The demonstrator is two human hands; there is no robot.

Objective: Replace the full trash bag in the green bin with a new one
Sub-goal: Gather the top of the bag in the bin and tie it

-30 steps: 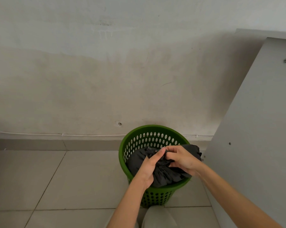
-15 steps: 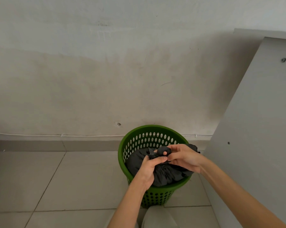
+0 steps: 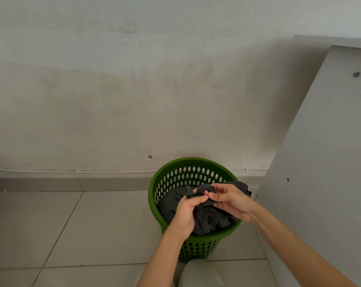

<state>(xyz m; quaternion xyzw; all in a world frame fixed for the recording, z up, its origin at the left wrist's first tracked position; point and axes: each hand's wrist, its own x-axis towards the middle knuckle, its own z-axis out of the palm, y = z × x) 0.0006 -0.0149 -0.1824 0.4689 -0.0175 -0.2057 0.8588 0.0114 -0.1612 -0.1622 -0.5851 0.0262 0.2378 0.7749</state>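
A person's left hand (image 3: 189,212) grips the gathered neck of a full black trash bag (image 3: 208,219), fingers curled round it. To its right, the right hand (image 3: 229,200) pinches the twisted knot at the top. The bag sits inside the green bin (image 3: 154,195), directly beneath both hands, neck pointing up; lifting it out looks like a straight upward pull.

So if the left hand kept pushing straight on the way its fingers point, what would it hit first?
Probably the right hand: the left hand points up and rightward, gripping the black trash bag at its gathered neck, its fingertips nearly meeting the right's. Depth is unclear.
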